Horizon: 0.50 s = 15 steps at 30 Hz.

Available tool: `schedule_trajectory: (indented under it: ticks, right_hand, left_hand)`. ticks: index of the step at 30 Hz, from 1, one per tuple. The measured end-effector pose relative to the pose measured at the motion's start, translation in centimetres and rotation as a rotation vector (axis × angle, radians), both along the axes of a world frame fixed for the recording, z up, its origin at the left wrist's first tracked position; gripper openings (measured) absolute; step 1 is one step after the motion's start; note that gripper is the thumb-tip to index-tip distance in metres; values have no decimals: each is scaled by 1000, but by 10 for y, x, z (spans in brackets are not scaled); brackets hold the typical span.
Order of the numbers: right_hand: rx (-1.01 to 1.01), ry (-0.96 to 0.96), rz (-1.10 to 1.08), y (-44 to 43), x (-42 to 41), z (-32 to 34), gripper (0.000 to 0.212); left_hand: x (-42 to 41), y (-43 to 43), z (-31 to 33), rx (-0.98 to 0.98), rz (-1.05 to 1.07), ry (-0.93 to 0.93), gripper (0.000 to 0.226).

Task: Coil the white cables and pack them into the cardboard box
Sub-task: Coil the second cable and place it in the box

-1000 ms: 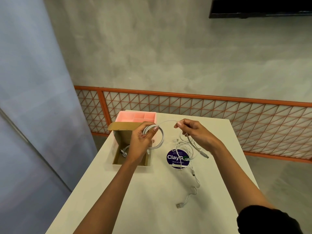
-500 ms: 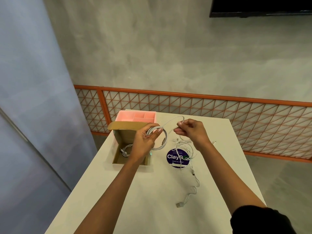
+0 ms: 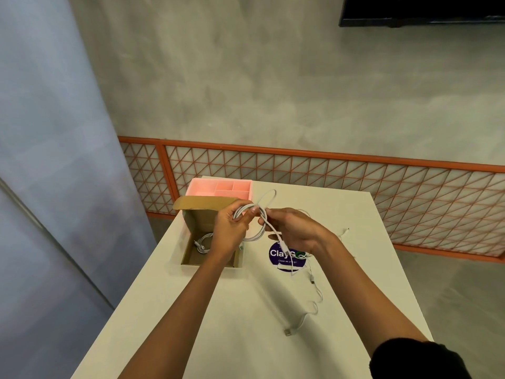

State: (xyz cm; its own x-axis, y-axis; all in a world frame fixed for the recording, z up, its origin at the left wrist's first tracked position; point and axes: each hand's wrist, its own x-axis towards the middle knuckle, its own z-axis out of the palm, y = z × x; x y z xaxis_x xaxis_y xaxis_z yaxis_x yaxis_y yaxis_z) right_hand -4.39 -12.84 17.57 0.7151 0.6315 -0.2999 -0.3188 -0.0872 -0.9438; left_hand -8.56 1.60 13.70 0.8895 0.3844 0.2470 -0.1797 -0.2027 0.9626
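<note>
White table (image 3: 218, 310), L hand (image 3: 229, 231) fingers clamped on cable coil (image 3: 254, 238), R hand (image 3: 297, 231) pinching its tail

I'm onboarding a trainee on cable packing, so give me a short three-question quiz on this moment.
1. True or false: the cardboard box is empty.
2. What does the left hand grip? A) looped cable B) scissors C) nothing
3. Fill in: the loose cable lies on the table to the box's ___.
Key: 1 false, a coiled cable lies inside. 2 A; the right hand pinches its tail. 3 right.
</note>
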Motion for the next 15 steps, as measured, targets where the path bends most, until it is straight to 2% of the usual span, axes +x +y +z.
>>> schedule_trajectory:
  ticks: [4, 8, 11, 15]
  right_hand:
    - [-98, -210, 82, -2, -1, 1, 24]
    - [-404, -543, -51, 3, -2, 10, 23]
    - [-543, -626, -127, 5, -1, 18, 21]
    - [-560, -689, 4, 0, -3, 32, 23]
  left_hand:
    - [2, 0, -1, 5, -14, -9, 12]
    - [5, -2, -4, 32, 53, -4, 12]
    - [4, -2, -4, 11, 124, -6, 12]
    - [3, 2, -2, 84, 158, 9, 10]
